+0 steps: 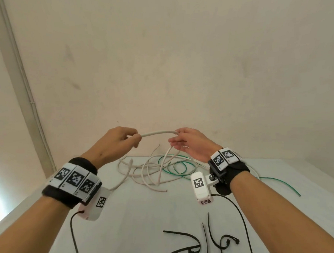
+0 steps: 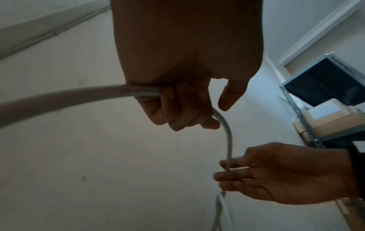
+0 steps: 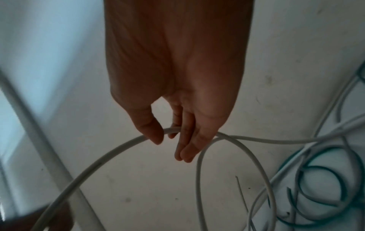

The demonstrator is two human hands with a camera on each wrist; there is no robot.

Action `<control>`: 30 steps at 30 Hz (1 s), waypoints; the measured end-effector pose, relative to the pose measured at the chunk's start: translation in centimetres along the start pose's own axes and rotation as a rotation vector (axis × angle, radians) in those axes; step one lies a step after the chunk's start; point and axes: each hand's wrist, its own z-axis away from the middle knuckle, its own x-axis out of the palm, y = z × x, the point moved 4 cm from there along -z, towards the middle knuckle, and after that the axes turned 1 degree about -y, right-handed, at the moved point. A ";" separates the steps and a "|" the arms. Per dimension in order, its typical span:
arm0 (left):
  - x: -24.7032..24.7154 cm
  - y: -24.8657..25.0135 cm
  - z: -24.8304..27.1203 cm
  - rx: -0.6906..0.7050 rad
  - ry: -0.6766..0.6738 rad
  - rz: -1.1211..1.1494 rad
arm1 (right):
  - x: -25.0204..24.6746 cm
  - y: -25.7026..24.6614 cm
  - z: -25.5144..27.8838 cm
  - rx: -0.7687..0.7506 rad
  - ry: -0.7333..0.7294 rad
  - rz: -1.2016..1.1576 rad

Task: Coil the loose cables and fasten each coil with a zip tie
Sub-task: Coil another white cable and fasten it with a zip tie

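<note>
Cable in hand: a long, thin, white plastic-covered cable (image 1: 158,133) makes a small arch in the air between the two hands, above the pale grey table (image 1: 128,215).
Left hand: the left hand (image 1: 114,140) has its fingers curled tight round the cable, with the thumb pinching it.
Right hand: the right hand (image 1: 190,142) pinches the cable between thumb and first finger; its other fingers are nearly straight and loose.
Rest of the cable: it drops down from the right hand to a messy pile of white loops (image 1: 145,170) at the far side of the table.
Other cable: a thin green wire (image 1: 176,168) is mixed into the pile, and one end (image 1: 281,184) trails off to the right.
Ties: some black plastic zip ties (image 1: 187,239) lie loose at the near edge of the table, not used yet.
How it will feel: I think the cable is light and a bit springy. It bends in round curves, not sharp folds, so a loop may pop open if you let go.
Where to hold: best to pinch where the loops cross and keep them all in one fist.
What could go wrong: the green wire may get dragged along.
</note>
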 end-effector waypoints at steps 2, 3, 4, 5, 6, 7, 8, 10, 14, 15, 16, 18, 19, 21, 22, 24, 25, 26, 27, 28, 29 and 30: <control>0.3 1.7 -0.4 0.070 0.021 0.010 | 0.6 -0.2 -0.3 -0.061 -0.030 0.040; 0.2 2.3 -0.6 0.103 0.044 0.028 | 0.7 -0.2 -0.4 -0.083 -0.033 0.058; 0.0 2.5 -0.6 0.129 0.072 0.053 | 0.7 -0.2 -0.6 -0.096 -0.029 0.083; -0.3 2.6 -0.5 0.150 0.099 0.088 | 0.5 -0.1 -0.7 -0.101 -0.016 0.124; -0.6 2.6 -0.4 0.167 0.121 0.132 | 0.3 0.0 -0.8 -0.099 -0.004 0.174; -0.9 2.5 -0.1 0.183 0.143 0.174 | 0.0 0.2 -0.9 -0.091 0.005 0.226; -1.3 2.4 0.2 0.199 0.165 0.208 | -0.2 0.5 -1.0 -0.077 0.011 0.272; -2.1 2.0 0.7 0.217 0.219 0.267 | -0.6 1.3 -1.3 -0.039 0.026 0.361; -4.6 1.8 1.2 0.235 0.325 0.345 | -1.2 3.6 -1.8 0.038 0.030 0.448; -5.3 1.9 1.2 0.241 0.354 0.360 | -1.3 4.2 -1.8 0.058 0.022 0.459; -6.1 2.0 1.3 0.248 0.384 0.386 | -1.3 4.8 -1.9 0.073 0.014 0.466; -7.6 2.3 1.4 0.264 0.431 0.459 | -1.4 5.6 -2.1 0.088 0.002 0.496; -8.2 2.5 1.4 0.275 0.446 0.491 | -1.3 5.9 -2.1 0.096 -0.004 0.514; -9.3 2.7 1.5 0.294 0.476 0.549 | -1.1 6.3 -2.1 0.105 -0.026 0.532; -9.9 2.8 1.6 0.295 0.497 0.588 | -0.9 6.6 -2.1 0.100 -0.038 0.541; -10.9 2.8 1.7 0.282 0.546 0.697 | -0.5 7.0 -2.1 0.086 -0.053 0.584; -11.4 2.7 1.6 0.275 0.566 0.749 | -0.4 7.1 -1.9 0.074 -0.040 0.602; -11.6 2.7 1.5 0.269 0.578 0.782 | -0.5 7.1 -1.9 0.048 -0.015 0.591; -11.7 2.7 1.4 0.264 0.585 0.792 | -0.6 7.0 -1.8 0.024 0.021 0.553; -11.6 2.6 1.2 0.258 0.589 0.789 | -0.8 6.9 -1.9 -0.012 0.053 0.502; -11.5 2.3 1.0 0.246 0.599 0.791 | -0.9 6.5 -1.9 -0.034 0.076 0.458; -11.3 1.9 0.9 0.224 0.616 0.802 | -1.0 6.0 -2.0 -0.065 0.106 0.426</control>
